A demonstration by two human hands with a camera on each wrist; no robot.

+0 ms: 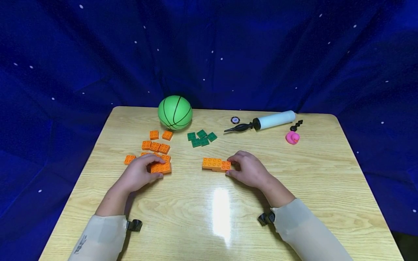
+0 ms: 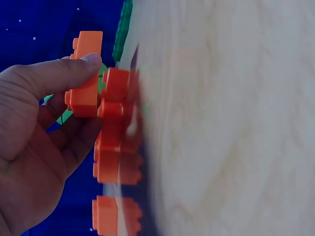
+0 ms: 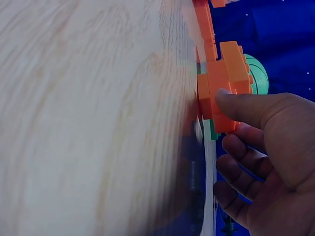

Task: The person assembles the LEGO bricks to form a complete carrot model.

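Observation:
My left hand pinches a long orange toy building brick between thumb and fingers. In the left wrist view this brick is held up over the tabletop, next to a row of smaller orange bricks. Over at the middle of the table, my right hand grips the right end of a small stack of joined orange bricks. The right wrist view shows the stack in layers, a long brick on top, with the thumb pressed on its near side. The other right fingers curl loosely below it.
Loose orange bricks lie behind my left hand. Several dark green bricks sit farther back, near a green ball. At the back right are a poker chip, a hand pump, a small black piece and a pink rubber duck.

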